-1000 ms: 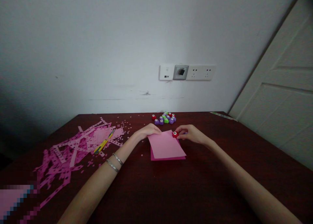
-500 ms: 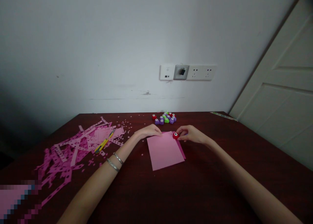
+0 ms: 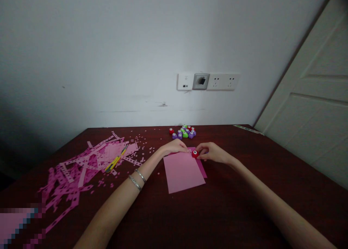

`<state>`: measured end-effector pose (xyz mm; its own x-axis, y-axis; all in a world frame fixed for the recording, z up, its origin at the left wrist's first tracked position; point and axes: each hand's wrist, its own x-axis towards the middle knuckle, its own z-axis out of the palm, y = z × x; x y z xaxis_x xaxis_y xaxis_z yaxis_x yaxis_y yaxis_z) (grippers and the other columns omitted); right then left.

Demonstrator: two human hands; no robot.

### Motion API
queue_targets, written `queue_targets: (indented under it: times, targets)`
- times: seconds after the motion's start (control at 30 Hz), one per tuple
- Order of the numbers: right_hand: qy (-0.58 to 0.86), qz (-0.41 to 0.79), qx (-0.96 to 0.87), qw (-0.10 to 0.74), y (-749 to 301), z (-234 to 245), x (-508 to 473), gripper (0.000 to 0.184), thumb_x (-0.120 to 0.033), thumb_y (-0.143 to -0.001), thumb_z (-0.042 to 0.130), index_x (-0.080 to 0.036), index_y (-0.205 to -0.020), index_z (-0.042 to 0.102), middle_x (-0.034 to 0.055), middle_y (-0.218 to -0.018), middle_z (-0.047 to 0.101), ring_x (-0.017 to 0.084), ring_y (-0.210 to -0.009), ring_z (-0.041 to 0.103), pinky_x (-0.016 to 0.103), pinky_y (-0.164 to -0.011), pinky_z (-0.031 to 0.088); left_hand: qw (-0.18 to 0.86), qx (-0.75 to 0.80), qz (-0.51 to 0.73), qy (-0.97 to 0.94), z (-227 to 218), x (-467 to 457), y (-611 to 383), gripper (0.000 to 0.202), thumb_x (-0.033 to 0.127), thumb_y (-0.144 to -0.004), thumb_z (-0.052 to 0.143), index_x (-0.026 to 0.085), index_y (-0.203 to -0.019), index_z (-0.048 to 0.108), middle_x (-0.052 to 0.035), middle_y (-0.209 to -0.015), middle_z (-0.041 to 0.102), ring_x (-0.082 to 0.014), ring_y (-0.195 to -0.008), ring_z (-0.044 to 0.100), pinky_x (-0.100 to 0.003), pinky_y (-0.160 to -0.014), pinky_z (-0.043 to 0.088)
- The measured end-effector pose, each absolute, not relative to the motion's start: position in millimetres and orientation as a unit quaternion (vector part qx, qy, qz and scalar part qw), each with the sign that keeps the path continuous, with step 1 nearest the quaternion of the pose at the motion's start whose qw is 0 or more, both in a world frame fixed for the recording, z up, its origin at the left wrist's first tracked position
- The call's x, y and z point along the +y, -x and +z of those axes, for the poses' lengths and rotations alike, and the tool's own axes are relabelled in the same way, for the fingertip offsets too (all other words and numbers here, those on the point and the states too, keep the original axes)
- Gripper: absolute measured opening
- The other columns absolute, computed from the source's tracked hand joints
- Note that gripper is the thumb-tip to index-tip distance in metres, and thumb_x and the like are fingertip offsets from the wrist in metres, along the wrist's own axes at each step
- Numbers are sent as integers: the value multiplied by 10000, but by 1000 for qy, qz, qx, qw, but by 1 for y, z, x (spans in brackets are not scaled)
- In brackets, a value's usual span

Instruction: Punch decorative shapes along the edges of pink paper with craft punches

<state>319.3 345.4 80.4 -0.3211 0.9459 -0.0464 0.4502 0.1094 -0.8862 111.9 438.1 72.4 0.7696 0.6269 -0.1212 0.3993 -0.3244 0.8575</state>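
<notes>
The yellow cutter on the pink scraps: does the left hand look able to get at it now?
Probably yes: the yellow cutter lies atop the pink scraps, on the same side as the left hand, and nothing seems to cover it. The hand, though, is at the light pink sheet.

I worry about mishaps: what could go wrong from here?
The pale pink square paper sheet sits askew over the darker pink paper sheet, so the small red plastic punch in the right hand might catch it crookedly. The yellow utility knife, lying among pink paper strips, could be overlooked.
</notes>
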Motion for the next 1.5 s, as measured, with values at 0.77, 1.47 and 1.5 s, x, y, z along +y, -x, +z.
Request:
queue_targets:
  times: [0.77, 1.47, 1.5]
  targets:
    - [481, 383, -727, 304, -313, 80, 325, 254, -327, -720, 646, -168, -915, 615, 55, -881, 674, 177, -775, 642, 294, -684, 502, 488, 320, 146, -799, 60, 435, -132, 252, 313, -648, 638, 125, -802, 706, -34, -738, 664, -106, -642, 544, -229, -638, 419]
    - [497, 327, -746, 298, -322, 63, 334, 234, -297, -728, 640, -167, -922, 650, 40, -851, 631, 148, -724, 607, 268, -652, 495, 136, 309, -11, -941, 73, 340, -94, 784, 597, -833, 316, 44, -1383, 228, -203, -1448, 187, -347, -1340, 83, -459, -1062, 142]
    - [497, 326, -747, 298, -322, 62, 334, 241, -299, -726, 641, -168, -929, 651, 40, -848, 633, 149, -724, 606, 268, -654, 495, 147, 306, -19, -940, 71, 340, -94, 803, 609, -829, 309, 42, -1388, 211, -201, -1454, 167, -342, -1343, 70, -450, -1068, 130]
